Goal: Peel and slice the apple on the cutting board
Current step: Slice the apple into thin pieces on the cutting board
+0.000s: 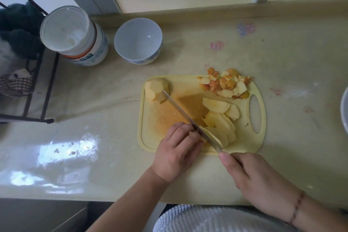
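A pale yellow cutting board point(156, 135) lies on the counter. At its far left corner rests a peeled apple chunk point(156, 90). Several apple slices point(220, 118) fan out near the board's middle and front. A heap of peel scraps point(226, 84) sits at the far right corner. My right hand point(250, 177) grips the handle of a knife point(186, 117), whose blade runs diagonally across the board, its tip near the peeled chunk. My left hand point(178, 150) has its fingers curled over a small apple piece, mostly hidden, right beside the blade.
A white bowl point(138, 40) stands behind the board. Left of it is a stack of bowls with a clear lid point(73, 34). A black metal rack point(37, 84) is at the left edge. Another bowl's rim point(344, 111) shows at the right edge.
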{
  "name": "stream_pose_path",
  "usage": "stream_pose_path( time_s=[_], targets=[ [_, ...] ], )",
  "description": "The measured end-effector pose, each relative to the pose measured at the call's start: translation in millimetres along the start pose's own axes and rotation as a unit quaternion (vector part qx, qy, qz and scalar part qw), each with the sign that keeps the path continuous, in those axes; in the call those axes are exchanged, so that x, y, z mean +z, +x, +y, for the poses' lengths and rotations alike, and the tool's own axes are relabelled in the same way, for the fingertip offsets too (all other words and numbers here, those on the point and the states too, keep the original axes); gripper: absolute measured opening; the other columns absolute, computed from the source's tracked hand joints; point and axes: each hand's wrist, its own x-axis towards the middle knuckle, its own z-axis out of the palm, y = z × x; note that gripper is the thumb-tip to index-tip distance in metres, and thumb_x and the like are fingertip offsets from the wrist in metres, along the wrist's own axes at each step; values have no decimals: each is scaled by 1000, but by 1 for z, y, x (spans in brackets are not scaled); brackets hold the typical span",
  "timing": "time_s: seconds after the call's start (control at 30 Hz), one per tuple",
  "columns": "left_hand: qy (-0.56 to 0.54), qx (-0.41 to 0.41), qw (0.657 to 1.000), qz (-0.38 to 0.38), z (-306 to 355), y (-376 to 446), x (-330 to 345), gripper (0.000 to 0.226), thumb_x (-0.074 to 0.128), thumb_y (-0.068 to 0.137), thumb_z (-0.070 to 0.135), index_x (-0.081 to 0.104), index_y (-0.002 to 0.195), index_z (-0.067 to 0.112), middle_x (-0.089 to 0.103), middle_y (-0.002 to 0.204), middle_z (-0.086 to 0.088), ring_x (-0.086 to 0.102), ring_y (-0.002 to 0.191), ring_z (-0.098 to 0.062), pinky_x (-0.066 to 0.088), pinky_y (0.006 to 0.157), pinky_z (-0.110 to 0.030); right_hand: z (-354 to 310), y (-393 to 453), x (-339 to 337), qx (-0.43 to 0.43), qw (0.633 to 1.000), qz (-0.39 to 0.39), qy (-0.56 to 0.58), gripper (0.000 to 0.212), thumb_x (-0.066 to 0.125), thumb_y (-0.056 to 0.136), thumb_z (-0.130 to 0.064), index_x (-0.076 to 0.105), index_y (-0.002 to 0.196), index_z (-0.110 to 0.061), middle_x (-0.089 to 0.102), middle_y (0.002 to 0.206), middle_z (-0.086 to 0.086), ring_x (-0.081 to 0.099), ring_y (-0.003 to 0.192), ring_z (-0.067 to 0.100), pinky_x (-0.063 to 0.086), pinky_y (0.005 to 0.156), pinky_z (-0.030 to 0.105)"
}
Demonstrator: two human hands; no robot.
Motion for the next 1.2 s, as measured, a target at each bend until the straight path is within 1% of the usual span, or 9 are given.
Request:
stream_pose_path(
  time_s=[0.17, 0.23, 0.4, 0.6, 0.7, 0.83, 0.93, 1.07, 1.2],
  targets=[
    [-1, 3, 1000, -7, 1, 0, 1, 19, 79, 87, 10, 72, 101, 0, 66, 107, -18, 59, 104, -29, 53, 93, -40, 13, 20, 11, 24, 1000, -15, -4, 73, 20, 81, -72, 45, 60, -7, 48, 50, 9, 50, 49, 23, 41, 56, 35],
    [8, 5, 1000, -11, 1, 0, 2, 25, 80, 87, 13, 66, 106, 5, 64, 110, -17, 58, 104, -30, 52, 94, -37, 14, 23, 8, 30, 999, -37, 6, 73, 18, 81, -73, 44, 60, -8, 43, 48, 3, 42, 44, 19, 41, 52, 36],
    [42, 17, 999, -13, 0, -1, 5, 32, 78, 87, 16, 55, 108, 12, 64, 117, -15, 56, 101, -30, 51, 91, -35, 19, 28, -18, 105, 975, -128, 146, 59, 31, 84, -69, 40, 67, -13, 29, 50, 0, 22, 37, 13, 21, 36, 20],
    [19, -8, 999, -27, 2, -1, 0, 35, 78, 84, 22, 55, 109, 13, 53, 123, -8, 56, 104, -32, 51, 88, -38, 27, 42, -52, 180, 911, -221, 298, 58, 41, 76, -74, 43, 69, -16, 33, 55, 2, 24, 38, 10, 25, 35, 17],
    [33, -2, 999, 9, 18, 8, -12, 38, 76, 83, 28, 56, 113, 15, 53, 122, -7, 52, 111, -30, 48, 97, -40, 19, 38, -60, 142, 927, -236, 255, 58, 41, 78, -72, 42, 68, -15, 34, 53, 1, 26, 37, 11, 26, 34, 18],
    [32, 64, 997, 39, 46, 57, -45, 25, 74, 83, 18, 63, 105, 14, 61, 112, -6, 58, 99, -32, 48, 93, -38, 3, 26, -57, 30, 986, -149, 67, 59, 34, 79, -70, 44, 67, -13, 38, 51, -3, 32, 40, 10, 29, 38, 22],
    [46, 11, 992, -117, 58, 104, -70, 15, 67, 91, 27, 71, 100, 16, 66, 105, 0, 61, 88, -22, 51, 79, -33, 3, 16, -48, -47, 994, -87, -35, 63, 26, 75, -76, 46, 62, -17, 44, 52, -6, 39, 44, 7, 35, 46, 25],
    [152, -101, 878, -443, 58, 150, -70, 24, 63, 94, 41, 68, 115, 28, 63, 113, 10, 61, 101, -15, 54, 84, -38, 6, 12, -43, -50, 992, -61, -96, 62, 23, 77, -79, 47, 65, -24, 50, 57, -5, 46, 49, 9, 43, 51, 31],
    [153, -110, 817, -545, 57, 173, -56, 28, 69, 92, 41, 70, 117, 28, 65, 111, 8, 59, 98, -14, 52, 86, -33, 8, 11, -42, -61, 983, -37, -168, 55, 24, 84, -75, 42, 67, -26, 50, 61, -5, 49, 53, 10, 41, 51, 30]
  ],
)
